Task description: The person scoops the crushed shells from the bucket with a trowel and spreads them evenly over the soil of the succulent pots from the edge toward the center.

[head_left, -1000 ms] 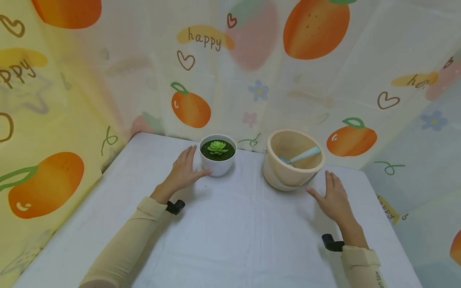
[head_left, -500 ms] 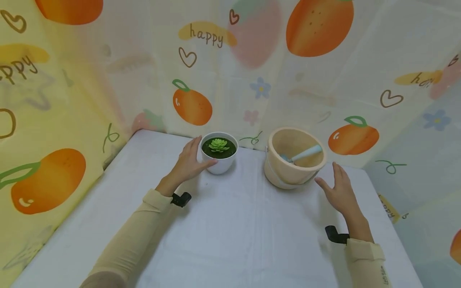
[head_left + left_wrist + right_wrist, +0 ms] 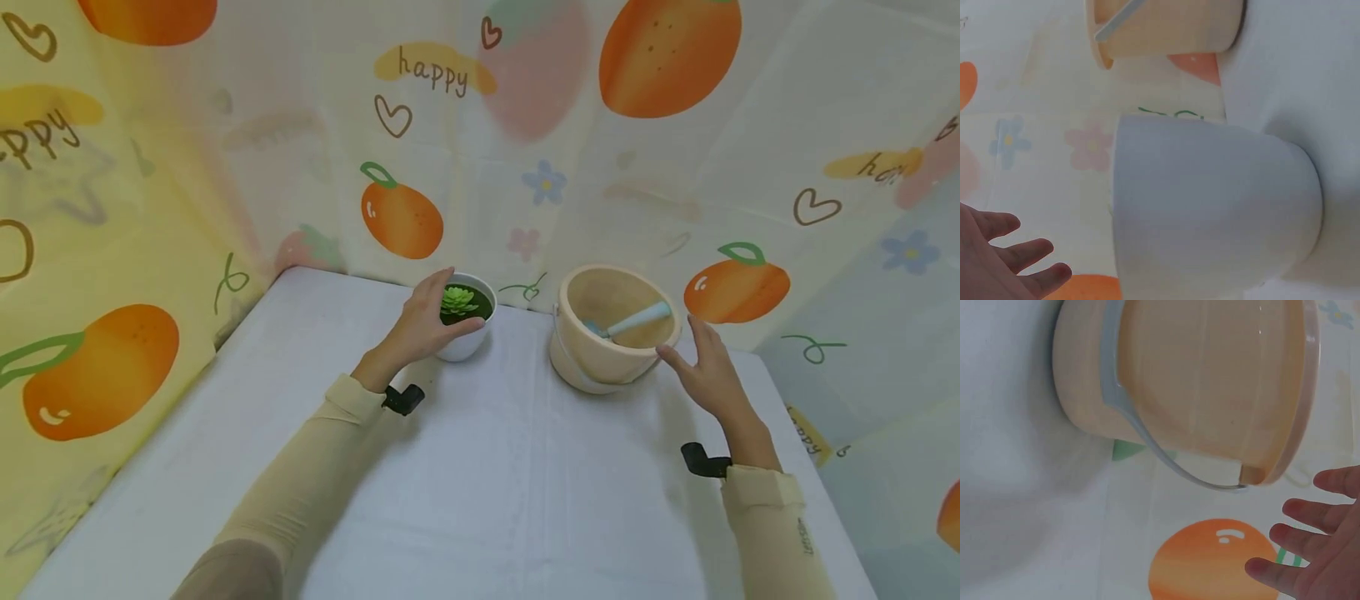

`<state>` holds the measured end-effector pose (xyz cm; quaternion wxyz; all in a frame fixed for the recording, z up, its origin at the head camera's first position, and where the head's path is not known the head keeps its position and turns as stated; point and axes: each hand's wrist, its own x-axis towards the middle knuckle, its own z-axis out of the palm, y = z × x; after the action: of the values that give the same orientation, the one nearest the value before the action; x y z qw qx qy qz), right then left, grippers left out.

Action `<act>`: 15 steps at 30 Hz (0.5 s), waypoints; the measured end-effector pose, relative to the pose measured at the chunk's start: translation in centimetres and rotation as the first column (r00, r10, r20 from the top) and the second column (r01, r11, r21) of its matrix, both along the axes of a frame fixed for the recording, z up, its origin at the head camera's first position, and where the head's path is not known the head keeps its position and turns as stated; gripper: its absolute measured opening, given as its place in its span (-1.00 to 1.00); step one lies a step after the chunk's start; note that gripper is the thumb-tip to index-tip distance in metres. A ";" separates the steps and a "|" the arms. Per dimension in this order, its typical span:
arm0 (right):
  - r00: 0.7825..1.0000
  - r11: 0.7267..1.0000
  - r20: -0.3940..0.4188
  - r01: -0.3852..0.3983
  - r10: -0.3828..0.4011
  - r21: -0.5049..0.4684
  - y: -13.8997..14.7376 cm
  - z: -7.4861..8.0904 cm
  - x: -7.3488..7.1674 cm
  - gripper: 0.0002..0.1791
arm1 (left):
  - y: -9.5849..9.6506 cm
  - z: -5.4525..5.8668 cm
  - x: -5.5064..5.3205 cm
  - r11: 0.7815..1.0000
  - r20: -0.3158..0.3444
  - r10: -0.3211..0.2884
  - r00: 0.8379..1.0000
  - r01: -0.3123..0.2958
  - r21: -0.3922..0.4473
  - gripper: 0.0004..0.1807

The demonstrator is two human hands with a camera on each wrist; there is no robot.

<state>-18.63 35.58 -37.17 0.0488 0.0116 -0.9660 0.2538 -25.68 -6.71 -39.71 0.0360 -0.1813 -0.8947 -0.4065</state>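
A small white flowerpot (image 3: 467, 344) with a green succulent (image 3: 457, 302) in dark soil stands near the table's back edge. My left hand (image 3: 420, 327) hovers at the pot's left and front side, thumb spread from the fingers. The left wrist view shows several fingertips (image 3: 1025, 253) apart from the pot's rim. To the right stands a cream bucket (image 3: 573, 354) with a pale handle hanging down its front. A light blue tool (image 3: 639, 319) leans inside it, its lower end partly hidden. My right hand (image 3: 711, 375) is beside the bucket's right rim, fingers extended and holding nothing.
A white cloth covers the table (image 3: 480, 483). A patterned fabric backdrop (image 3: 315, 167) with oranges, flowers and hearts rises right behind the pot and bucket. A gap separates the pot from the bucket.
My left hand has moved right and slightly up, now covering part of the pot. The right hand has risen towards the bucket's rim. Pot and bucket stay in place.
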 end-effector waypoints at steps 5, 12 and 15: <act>1.000 1.000 -0.019 -0.024 0.024 0.005 0.0 0.6 -0.6 -0.01 | 1.1 0.8 -0.5 0.999 -0.017 -0.039 0.999 0.038 -0.002 0.21; 1.000 1.000 -0.007 -0.017 0.017 0.005 0.2 1.0 -1.3 -0.01 | 3.0 1.1 -1.0 0.995 -0.008 -0.099 0.995 0.099 0.024 0.17; 1.000 1.000 0.001 -0.009 0.009 0.011 0.3 1.2 -1.6 -0.01 | 4.0 1.2 -1.3 0.992 0.000 -0.121 0.993 0.121 0.033 0.11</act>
<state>-20.27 35.87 -35.99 0.0474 0.0159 -0.9673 0.2488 -26.99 -2.76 -38.55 0.0133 -0.2340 -0.8754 -0.4227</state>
